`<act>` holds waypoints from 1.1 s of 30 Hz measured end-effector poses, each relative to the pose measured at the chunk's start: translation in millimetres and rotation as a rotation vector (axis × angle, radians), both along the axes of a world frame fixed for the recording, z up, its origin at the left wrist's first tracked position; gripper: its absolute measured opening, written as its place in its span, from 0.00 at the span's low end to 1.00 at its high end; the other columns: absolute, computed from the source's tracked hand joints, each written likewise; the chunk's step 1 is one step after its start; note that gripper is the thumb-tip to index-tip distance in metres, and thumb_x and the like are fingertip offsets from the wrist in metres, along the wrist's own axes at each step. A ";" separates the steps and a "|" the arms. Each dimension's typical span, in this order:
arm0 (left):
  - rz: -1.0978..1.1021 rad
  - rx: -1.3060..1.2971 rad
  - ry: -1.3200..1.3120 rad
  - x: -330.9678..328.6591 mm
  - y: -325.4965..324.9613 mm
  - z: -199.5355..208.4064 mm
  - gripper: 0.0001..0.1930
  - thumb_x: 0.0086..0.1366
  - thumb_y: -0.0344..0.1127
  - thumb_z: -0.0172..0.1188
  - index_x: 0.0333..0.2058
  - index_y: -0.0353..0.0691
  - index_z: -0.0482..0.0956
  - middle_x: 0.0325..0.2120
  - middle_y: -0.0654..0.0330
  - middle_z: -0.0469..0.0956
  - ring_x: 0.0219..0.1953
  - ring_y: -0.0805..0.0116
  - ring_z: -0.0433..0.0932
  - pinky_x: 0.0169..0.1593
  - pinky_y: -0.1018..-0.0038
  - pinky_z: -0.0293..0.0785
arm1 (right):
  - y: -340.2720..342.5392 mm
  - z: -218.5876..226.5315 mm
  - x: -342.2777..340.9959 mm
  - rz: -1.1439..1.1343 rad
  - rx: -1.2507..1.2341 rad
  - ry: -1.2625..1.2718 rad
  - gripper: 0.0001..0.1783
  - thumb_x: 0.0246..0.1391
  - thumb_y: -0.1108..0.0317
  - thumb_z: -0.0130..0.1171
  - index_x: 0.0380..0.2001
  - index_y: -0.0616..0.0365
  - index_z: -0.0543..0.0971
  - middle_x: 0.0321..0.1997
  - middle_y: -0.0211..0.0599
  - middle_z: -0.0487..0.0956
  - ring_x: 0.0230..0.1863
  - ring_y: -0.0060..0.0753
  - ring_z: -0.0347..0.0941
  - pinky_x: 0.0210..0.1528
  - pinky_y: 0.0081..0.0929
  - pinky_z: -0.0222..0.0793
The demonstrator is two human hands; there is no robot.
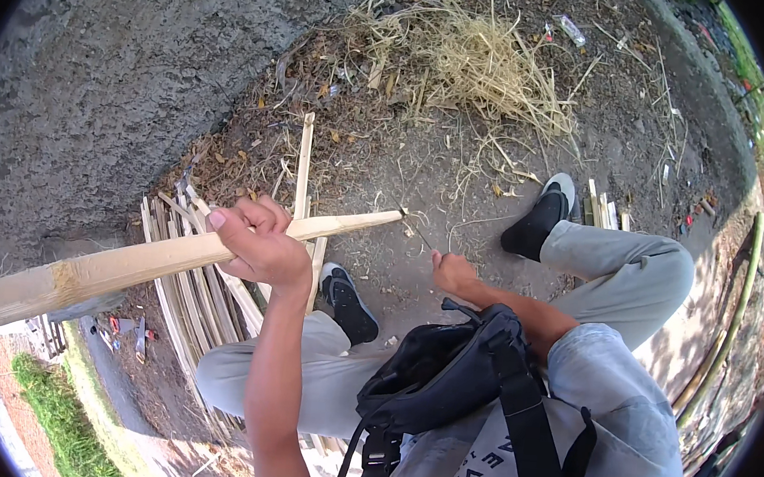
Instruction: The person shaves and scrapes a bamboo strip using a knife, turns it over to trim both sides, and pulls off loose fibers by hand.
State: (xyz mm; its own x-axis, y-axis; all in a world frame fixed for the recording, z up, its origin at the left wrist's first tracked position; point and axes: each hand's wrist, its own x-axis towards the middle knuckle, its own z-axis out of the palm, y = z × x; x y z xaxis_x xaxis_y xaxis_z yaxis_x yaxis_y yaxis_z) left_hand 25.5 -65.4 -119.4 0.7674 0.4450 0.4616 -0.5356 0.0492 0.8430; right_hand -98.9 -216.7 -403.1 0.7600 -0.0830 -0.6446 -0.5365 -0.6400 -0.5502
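My left hand (pixel 260 242) is wrapped round a long split bamboo strip (pixel 138 260), palm side up. The strip slants across from the lower left, thick at that end and narrower toward the middle. Lower and to the right, my right hand (pixel 455 274) is closed on a knife (pixel 419 236). Its thin dark blade shows almost edge-on and reaches to the strip's narrow end, where a small curled shaving stands. The handle is hidden inside my fist.
Several pale strips (pixel 186 281) lie stacked beside my left leg, more (pixel 602 206) by my right foot. A heap of shavings (pixel 477 62) covers the ground ahead, near a plastic bottle (pixel 572 31). A rough grey stone slab (pixel 135 67) rises at left; green poles (pixel 735 311) lie at right.
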 end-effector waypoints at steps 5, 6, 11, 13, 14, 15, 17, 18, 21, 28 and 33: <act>0.021 0.012 0.044 5.6 8.5 -2.3 0.24 0.73 0.47 0.45 0.19 0.47 0.49 0.12 0.69 0.48 0.12 0.79 0.46 0.17 0.78 0.41 | 30.6 79.7 20.9 -0.009 0.120 -0.167 0.30 0.66 0.47 0.38 0.39 0.63 0.80 0.32 0.64 0.80 0.39 0.70 0.76 0.46 0.57 0.71; 0.027 0.001 0.037 7.3 10.2 -2.5 0.24 0.72 0.46 0.46 0.19 0.47 0.48 0.12 0.69 0.48 0.12 0.79 0.46 0.17 0.78 0.41 | 30.1 101.8 21.1 0.040 0.167 -0.307 0.31 0.66 0.47 0.38 0.38 0.64 0.80 0.32 0.64 0.80 0.38 0.70 0.76 0.46 0.57 0.71; 0.003 0.000 0.017 -1.6 0.1 7.1 0.24 0.72 0.45 0.46 0.19 0.46 0.48 0.11 0.69 0.48 0.12 0.78 0.47 0.17 0.78 0.41 | 27.8 49.5 -1.7 -0.014 0.197 -0.367 0.30 0.66 0.47 0.39 0.37 0.64 0.80 0.32 0.64 0.80 0.38 0.70 0.76 0.45 0.57 0.71; 0.009 0.017 0.010 -5.7 8.2 3.1 0.24 0.72 0.45 0.46 0.19 0.47 0.49 0.11 0.69 0.48 0.12 0.78 0.47 0.17 0.77 0.41 | 20.6 9.6 -5.5 -0.014 0.044 -0.280 0.30 0.66 0.47 0.40 0.36 0.65 0.80 0.32 0.64 0.80 0.38 0.70 0.76 0.45 0.57 0.71; 0.004 0.023 0.013 -4.1 9.6 -0.7 0.24 0.73 0.45 0.45 0.19 0.47 0.49 0.11 0.69 0.48 0.12 0.78 0.47 0.17 0.77 0.41 | 11.2 1.3 -2.0 -0.025 0.014 -0.133 0.31 0.66 0.47 0.40 0.34 0.66 0.80 0.33 0.65 0.80 0.39 0.70 0.76 0.45 0.58 0.71; 0.002 0.022 0.006 -3.7 8.0 -0.4 0.24 0.73 0.45 0.45 0.19 0.47 0.49 0.11 0.69 0.48 0.12 0.78 0.47 0.17 0.77 0.41 | 6.0 2.0 0.6 -0.034 -0.014 0.020 0.32 0.66 0.47 0.41 0.31 0.67 0.81 0.33 0.65 0.80 0.39 0.70 0.76 0.46 0.59 0.70; 0.030 0.052 0.076 -1.9 4.6 -0.3 0.22 0.72 0.46 0.44 0.20 0.47 0.48 0.12 0.68 0.48 0.13 0.77 0.49 0.19 0.77 0.43 | 17.0 0.8 14.9 -0.089 0.003 -0.038 0.33 0.66 0.47 0.41 0.29 0.69 0.80 0.33 0.65 0.80 0.38 0.66 0.78 0.44 0.57 0.71; 0.015 0.062 0.081 -0.8 7.7 -0.6 0.22 0.72 0.46 0.43 0.21 0.47 0.48 0.12 0.68 0.48 0.13 0.78 0.48 0.19 0.77 0.43 | 21.1 1.6 14.0 -0.121 0.026 -0.077 0.34 0.66 0.47 0.41 0.26 0.70 0.80 0.32 0.65 0.80 0.37 0.63 0.79 0.42 0.55 0.73; 0.029 0.071 0.071 -3.0 7.5 3.0 0.24 0.73 0.47 0.43 0.19 0.47 0.48 0.12 0.69 0.48 0.13 0.77 0.48 0.19 0.76 0.43 | 17.2 34.7 17.8 -0.242 0.268 0.184 0.37 0.67 0.44 0.38 0.27 0.72 0.77 0.19 0.49 0.77 0.25 0.44 0.80 0.31 0.48 0.74; 0.143 0.025 0.147 18.1 18.5 1.0 0.27 0.73 0.49 0.43 0.16 0.47 0.47 0.12 0.68 0.47 0.14 0.76 0.49 0.21 0.75 0.45 | 0.5 52.2 37.8 -0.336 0.588 0.159 0.34 0.68 0.46 0.39 0.23 0.68 0.75 0.18 0.51 0.76 0.20 0.46 0.76 0.29 0.43 0.73; 0.123 0.018 0.138 24.5 19.3 2.7 0.26 0.73 0.47 0.44 0.17 0.47 0.48 0.12 0.68 0.50 0.14 0.77 0.50 0.19 0.76 0.44 | 11.8 95.7 30.0 -0.042 0.272 -0.399 0.30 0.67 0.48 0.41 0.30 0.65 0.79 0.21 0.58 0.77 0.25 0.61 0.76 0.34 0.51 0.72</act>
